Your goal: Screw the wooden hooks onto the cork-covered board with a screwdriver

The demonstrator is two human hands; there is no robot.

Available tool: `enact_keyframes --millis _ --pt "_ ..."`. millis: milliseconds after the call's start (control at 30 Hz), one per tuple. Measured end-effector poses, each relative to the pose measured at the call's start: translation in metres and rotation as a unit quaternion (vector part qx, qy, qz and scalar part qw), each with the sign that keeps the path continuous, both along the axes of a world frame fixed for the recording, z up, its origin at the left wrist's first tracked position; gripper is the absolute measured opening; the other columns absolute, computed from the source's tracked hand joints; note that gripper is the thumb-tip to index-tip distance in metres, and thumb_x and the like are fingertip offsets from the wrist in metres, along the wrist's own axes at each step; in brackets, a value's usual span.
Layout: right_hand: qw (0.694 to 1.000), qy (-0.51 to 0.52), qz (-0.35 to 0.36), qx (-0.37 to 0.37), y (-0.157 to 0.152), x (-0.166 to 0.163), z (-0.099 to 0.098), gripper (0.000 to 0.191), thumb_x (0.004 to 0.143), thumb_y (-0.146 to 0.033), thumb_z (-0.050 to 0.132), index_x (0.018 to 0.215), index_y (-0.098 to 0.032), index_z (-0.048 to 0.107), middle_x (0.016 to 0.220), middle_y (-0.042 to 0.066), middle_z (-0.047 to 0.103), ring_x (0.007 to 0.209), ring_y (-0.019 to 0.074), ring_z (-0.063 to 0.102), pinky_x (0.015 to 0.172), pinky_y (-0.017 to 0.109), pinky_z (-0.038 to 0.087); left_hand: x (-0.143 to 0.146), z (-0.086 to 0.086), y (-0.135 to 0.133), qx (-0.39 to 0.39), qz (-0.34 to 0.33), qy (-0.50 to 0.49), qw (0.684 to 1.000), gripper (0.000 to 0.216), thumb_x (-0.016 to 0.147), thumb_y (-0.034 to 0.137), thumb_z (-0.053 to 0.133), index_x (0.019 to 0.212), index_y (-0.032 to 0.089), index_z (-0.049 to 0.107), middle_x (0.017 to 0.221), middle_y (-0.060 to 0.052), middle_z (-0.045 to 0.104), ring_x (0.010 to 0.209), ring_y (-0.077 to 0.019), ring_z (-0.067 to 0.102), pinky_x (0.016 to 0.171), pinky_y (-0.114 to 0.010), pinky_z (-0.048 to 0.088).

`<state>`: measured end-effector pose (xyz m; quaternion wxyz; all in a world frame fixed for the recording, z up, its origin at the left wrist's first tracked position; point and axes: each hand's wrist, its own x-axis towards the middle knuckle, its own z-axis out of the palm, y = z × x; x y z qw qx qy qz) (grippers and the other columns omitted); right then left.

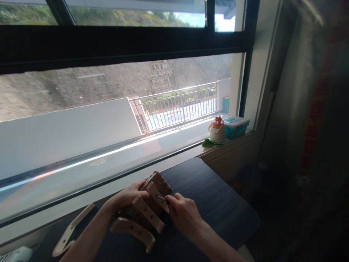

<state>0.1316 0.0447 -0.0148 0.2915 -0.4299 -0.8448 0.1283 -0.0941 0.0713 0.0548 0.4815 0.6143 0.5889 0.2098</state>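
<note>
Gripping a slim tool [161, 197] between curled fingers, the right hand [183, 211] angles it against a pale wooden piece [153, 189] on a brown block [161, 182]. The left hand [127, 196] clasps that block on the dark table [215, 203]; shadow makes the tool's exact contact hard to tell.

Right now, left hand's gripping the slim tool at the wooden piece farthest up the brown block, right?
Wrong hand: the head view shows the right hand gripping the slim tool at that wooden piece. The left hand is on the brown block.
</note>
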Motion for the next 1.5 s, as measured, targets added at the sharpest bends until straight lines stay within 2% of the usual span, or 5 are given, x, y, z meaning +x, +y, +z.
enact_keyframes --millis 400,700,967,1267,1500 --pt "0.965 -0.159 0.145 0.152 0.016 -0.001 0.021 0.020 0.083 -0.009 0.048 0.101 -0.015 0.054 0.083 0.007 0.062 0.067 0.0178 0.059 0.057 0.028 0.042 0.005 -0.002 0.001 0.012 0.008 -0.006 1.000 0.043 0.059 0.033 0.070 0.098 0.019 0.061 0.091 -0.002 0.069 0.086 -0.0239 0.063 0.075 -0.029 0.049" --pt "0.987 -0.098 0.127 0.014 0.027 0.015 0.033 0.027 0.089 -0.032 0.038 0.087 -0.023 0.064 0.080 0.003 0.067 0.069 0.0167 0.063 0.059 0.024 0.040 0.012 0.000 0.000 0.018 0.016 0.015 1.000 0.039 0.060 0.027 0.067 0.097 0.017 0.061 0.091 -0.004 0.069 0.085 -0.0246 0.063 0.074 -0.032 0.049" --pt "0.971 -0.157 0.153 0.095 0.024 0.005 0.023 0.023 0.088 -0.019 0.039 0.101 -0.015 0.059 0.082 0.010 0.067 0.064 0.0187 0.063 0.054 0.026 0.041 0.017 0.003 0.000 0.031 0.011 0.041 0.999 0.038 0.059 0.027 0.065 0.095 0.016 0.060 0.084 -0.002 0.067 0.081 -0.0231 0.063 0.069 -0.029 0.048" --pt "0.962 0.146 0.085 -0.216 0.025 0.001 -0.002 0.030 0.085 -0.028 0.044 0.100 -0.018 0.068 0.091 0.004 0.071 0.079 0.0147 0.064 0.066 0.021 0.045 0.023 -0.004 -0.003 0.049 0.002 0.067 0.997 0.043 0.059 0.028 0.064 0.100 0.016 0.054 0.086 -0.001 0.065 0.080 -0.0206 0.061 0.069 -0.029 0.049" --pt "0.983 -0.139 0.115 0.035 0.013 0.009 0.024 0.025 0.086 -0.020 0.043 0.101 -0.018 0.063 0.080 0.009 0.069 0.068 0.0197 0.065 0.057 0.027 0.044 0.033 0.000 -0.007 0.042 -0.005 0.075 0.996 0.041 0.059 0.024 0.061 0.098 0.016 0.055 0.083 0.000 0.064 0.076 -0.0186 0.061 0.066 -0.028 0.048"
